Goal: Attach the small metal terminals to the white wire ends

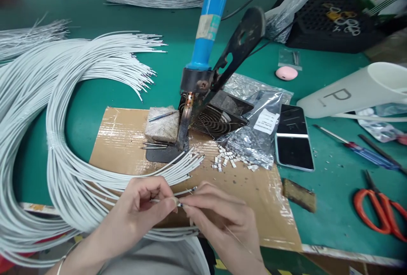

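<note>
My left hand (pixel 146 211) is closed in a pinch on the end of a white cable, mostly hidden by the fingers. Against its fingertips, my right hand (pixel 222 220) pinches the tip of a thin wire (pixel 233 236), which trails back across the palm side. Between the two hands a tiny pale piece shows at the joint, too small to make out. Just beyond them lies a fan of white cable ends (pixel 178 173), part of a large looped bundle (pixel 59 139) on the left. Small white connector pieces (pixel 224 158) are scattered on the cardboard (pixel 121 139).
Above the cardboard, a blue hot tool (pixel 206 25) stands in a black holder, beside a grimy block (pixel 162 124). To the right lie a plastic bag (pixel 254 135), a phone (pixel 294 139), a screwdriver (pixel 359 150), orange scissors (pixel 378 207) and a white cup (pixel 352 90).
</note>
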`<state>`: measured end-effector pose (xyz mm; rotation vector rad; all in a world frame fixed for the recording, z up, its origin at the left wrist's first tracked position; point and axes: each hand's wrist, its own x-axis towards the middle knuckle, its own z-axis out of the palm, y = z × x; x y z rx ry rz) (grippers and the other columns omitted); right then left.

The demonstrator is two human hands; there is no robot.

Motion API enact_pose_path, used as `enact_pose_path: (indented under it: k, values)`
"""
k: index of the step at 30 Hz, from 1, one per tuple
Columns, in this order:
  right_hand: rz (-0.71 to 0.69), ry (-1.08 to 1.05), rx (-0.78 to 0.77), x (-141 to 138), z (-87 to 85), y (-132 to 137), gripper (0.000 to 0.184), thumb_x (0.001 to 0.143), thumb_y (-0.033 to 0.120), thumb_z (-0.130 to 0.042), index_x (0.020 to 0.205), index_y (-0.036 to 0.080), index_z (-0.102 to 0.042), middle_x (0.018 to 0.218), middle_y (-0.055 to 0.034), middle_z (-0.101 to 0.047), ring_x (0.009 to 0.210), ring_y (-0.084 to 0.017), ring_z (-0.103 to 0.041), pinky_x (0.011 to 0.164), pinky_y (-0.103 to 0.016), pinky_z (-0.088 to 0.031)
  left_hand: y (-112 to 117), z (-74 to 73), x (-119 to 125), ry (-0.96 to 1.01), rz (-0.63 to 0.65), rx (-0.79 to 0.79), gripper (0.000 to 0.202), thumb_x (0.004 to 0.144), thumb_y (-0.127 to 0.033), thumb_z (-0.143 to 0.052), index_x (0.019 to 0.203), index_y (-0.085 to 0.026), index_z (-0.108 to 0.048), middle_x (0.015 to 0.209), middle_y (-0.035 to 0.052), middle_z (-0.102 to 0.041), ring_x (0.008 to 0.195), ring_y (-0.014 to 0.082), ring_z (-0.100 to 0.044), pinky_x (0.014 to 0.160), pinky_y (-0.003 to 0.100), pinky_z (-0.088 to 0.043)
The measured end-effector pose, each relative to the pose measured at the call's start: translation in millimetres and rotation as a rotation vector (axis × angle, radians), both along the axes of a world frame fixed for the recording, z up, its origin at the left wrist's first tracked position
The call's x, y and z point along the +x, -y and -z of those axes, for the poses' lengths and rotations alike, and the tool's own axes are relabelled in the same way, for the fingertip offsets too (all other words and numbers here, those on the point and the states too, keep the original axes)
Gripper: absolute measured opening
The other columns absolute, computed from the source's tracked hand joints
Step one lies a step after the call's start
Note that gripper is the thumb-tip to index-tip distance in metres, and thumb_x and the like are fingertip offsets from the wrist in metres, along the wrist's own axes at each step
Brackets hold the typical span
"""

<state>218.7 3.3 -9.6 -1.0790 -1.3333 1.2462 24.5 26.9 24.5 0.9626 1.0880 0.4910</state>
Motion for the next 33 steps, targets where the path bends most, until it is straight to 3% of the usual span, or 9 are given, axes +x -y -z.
enact_pose_path:
  k: [6,12,15,18,21,24,26,29,33]
  values:
    - [0.063,-0.213,-0.214,-11,10.8,8,0.014,0.090,0.021,-0.076,0.092,0.030,-0.086,0.067,0.0001,-0.066,0.057,-0.010,-0.057,0.050,-0.019,-0.045,4,6.9,0,0.070,-0.044,0.017,0.034,0.099,-0.045,-0.062,0.078,-0.018,-0.059,0.064,-0.0069,-0.040,0.058,0.0115,-0.026,0.053,0.026,-0.021]
    - [-0.007,0.092,0.042,2,-4.3,0,0.022,0.090,0.008,-0.072,0.097,0.027,-0.082,0.077,-0.0006,-0.073,0.067,-0.012,-0.063,0.057,-0.021,-0.049,1,7.1,0,0.035,-0.012,0.047,0.029,0.099,-0.038,-0.063,0.078,-0.019,-0.059,0.065,-0.0065,-0.041,0.060,0.0119,-0.027,0.053,0.026,-0.020]
    - [-0.099,0.322,0.219,12,-19.2,-5,0.022,0.090,0.001,-0.067,0.100,0.018,-0.078,0.086,-0.0035,-0.075,0.074,-0.013,-0.064,0.065,-0.024,-0.053,-1,4.5,-1,0.013,0.014,0.050,0.025,0.098,-0.033,-0.062,0.078,-0.019,-0.060,0.065,-0.0063,-0.041,0.059,0.0117,-0.028,0.053,0.026,-0.020]
    - [-0.227,0.391,0.253,19,-30.7,-14,0.017,0.094,0.003,-0.064,0.098,0.015,-0.076,0.084,-0.0045,-0.074,0.074,-0.014,-0.060,0.064,-0.025,-0.051,-1,0.5,-3,-0.024,0.087,0.103,0.022,0.098,-0.028,-0.061,0.079,-0.018,-0.063,0.068,-0.0043,-0.047,0.061,0.0121,-0.034,0.054,0.026,-0.024]
    - [-0.436,0.319,0.137,26,-31.2,-27,0.016,0.095,0.008,-0.067,0.089,0.016,-0.079,0.076,-0.0020,-0.073,0.067,-0.013,-0.060,0.059,-0.024,-0.049,0,-3.7,-5,-0.078,0.238,0.196,0.020,0.098,-0.023,-0.058,0.080,-0.018,-0.066,0.076,-0.0005,-0.057,0.067,0.0139,-0.044,0.059,0.027,-0.031]
    - [-0.619,0.154,-0.105,30,-19.9,-38,0.013,0.091,0.013,-0.073,0.084,0.017,-0.083,0.071,-0.0019,-0.072,0.063,-0.012,-0.062,0.054,-0.022,-0.046,3,-4.8,-5,-0.125,0.361,0.260,0.019,0.098,-0.022,-0.058,0.082,-0.018,-0.067,0.077,-0.0002,-0.059,0.065,0.0138,-0.046,0.057,0.028,-0.030]
    - [-0.568,0.006,-0.295,29,-9.2,-38,0.008,0.087,0.019,-0.079,0.082,0.020,-0.085,0.069,-0.0011,-0.070,0.059,-0.011,-0.061,0.051,-0.021,-0.046,6,-2.8,-4,-0.162,0.321,0.320,0.019,0.099,-0.022,-0.057,0.083,-0.018,-0.067,0.074,-0.0013,-0.057,0.063,0.0132,-0.045,0.056,0.028,-0.030]
    - [-0.290,-0.224,-0.503,24,3.9,-28,0.004,0.083,0.029,-0.083,0.083,0.026,-0.086,0.070,0.0001,-0.070,0.056,-0.009,-0.064,0.053,-0.019,-0.052,8,2.9,-1,-0.227,0.120,0.412,0.020,0.101,-0.023,-0.055,0.085,-0.019,-0.065,0.071,-0.0022,-0.057,0.062,0.0134,-0.044,0.056,0.027,-0.032]
    - [-0.089,-0.246,-0.433,12,7.3,-11,0.010,0.090,0.033,-0.078,0.094,0.029,-0.087,0.075,-0.0011,-0.072,0.065,-0.008,-0.066,0.060,-0.016,-0.054,11,10.1,3,-0.248,-0.013,0.429,0.020,0.103,-0.027,-0.054,0.087,-0.021,-0.064,0.071,-0.0028,-0.056,0.060,0.0134,-0.042,0.054,0.026,-0.034]
